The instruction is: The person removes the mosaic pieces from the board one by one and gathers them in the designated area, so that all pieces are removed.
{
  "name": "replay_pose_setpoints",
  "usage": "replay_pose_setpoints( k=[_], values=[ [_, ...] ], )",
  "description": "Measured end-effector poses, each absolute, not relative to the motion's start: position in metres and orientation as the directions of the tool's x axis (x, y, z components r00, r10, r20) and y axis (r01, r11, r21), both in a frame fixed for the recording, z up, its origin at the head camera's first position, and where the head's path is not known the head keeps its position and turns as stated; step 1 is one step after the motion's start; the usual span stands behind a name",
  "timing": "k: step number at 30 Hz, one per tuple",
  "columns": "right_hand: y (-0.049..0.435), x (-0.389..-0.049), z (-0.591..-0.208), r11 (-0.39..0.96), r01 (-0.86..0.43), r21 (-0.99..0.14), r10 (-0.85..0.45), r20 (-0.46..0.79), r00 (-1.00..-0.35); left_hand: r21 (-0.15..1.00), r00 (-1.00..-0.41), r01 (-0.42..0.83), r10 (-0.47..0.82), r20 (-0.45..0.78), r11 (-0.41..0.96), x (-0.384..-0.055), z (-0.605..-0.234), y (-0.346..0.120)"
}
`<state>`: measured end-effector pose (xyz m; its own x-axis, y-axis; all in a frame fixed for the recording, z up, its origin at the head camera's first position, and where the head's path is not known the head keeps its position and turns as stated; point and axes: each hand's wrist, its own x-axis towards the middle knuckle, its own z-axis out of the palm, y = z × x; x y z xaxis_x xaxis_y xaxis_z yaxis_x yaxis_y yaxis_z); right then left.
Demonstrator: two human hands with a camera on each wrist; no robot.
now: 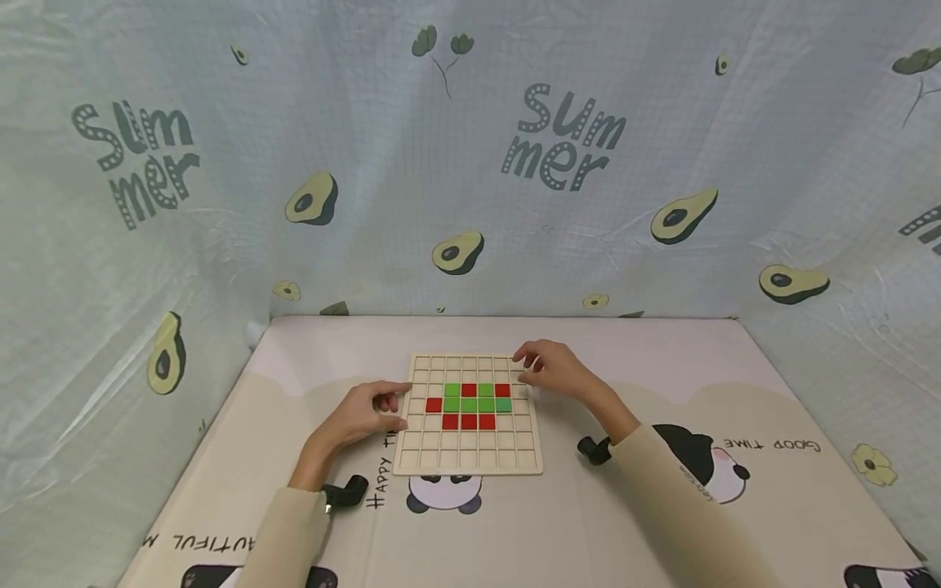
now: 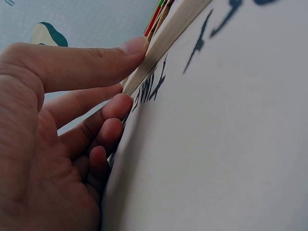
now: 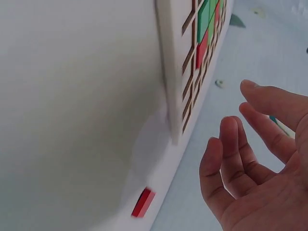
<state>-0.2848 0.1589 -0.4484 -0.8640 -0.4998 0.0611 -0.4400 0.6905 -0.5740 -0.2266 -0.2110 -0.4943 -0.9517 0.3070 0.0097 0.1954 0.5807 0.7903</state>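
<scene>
A square wooden grid board lies on the table, with several red tiles, light green tiles and one teal tile in its middle cells. My left hand touches the board's left edge with thumb and index finger spread apart; the left wrist view shows the thumb resting against the wooden rim. Over the upper right corner hovers my right hand, fingers loosely bent and nothing between them. A loose red tile lies on the table past the board's corner in the right wrist view.
The table is covered by a pale cloth printed with pandas and lettering. Hanging sheets with avocado prints enclose the back and both sides. Each wrist carries a black camera mount, the left one and the right one.
</scene>
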Motion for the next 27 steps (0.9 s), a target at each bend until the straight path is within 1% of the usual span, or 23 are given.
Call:
replay_pose_setpoints(
  k=[6, 13, 22, 27],
  values=[
    [0.132, -0.278, -0.443, 0.661, -0.466, -0.588, -0.545, 0.051, -0.837, 0.787, -0.951, 0.202, 0.307, 0.016, 0.583, -0.227, -0.493, -0.211],
    [0.104, -0.278, -0.449, 0.644, -0.489, -0.589, -0.586, 0.031, -0.809, 0.794, -0.949, 0.208, 0.315, 0.021, 0.571, -0.226, -0.494, -0.212],
    [0.073, -0.277, -0.453, 0.583, -0.510, -0.633, -0.640, 0.030, -0.768, 0.796, -0.949, 0.203, 0.315, 0.017, 0.570, -0.225, -0.496, -0.212],
    [0.059, -0.277, -0.455, 0.582, -0.517, -0.628, -0.652, 0.021, -0.758, 0.792, -0.949, 0.202, 0.316, 0.011, 0.576, -0.225, -0.495, -0.212]
  ],
)
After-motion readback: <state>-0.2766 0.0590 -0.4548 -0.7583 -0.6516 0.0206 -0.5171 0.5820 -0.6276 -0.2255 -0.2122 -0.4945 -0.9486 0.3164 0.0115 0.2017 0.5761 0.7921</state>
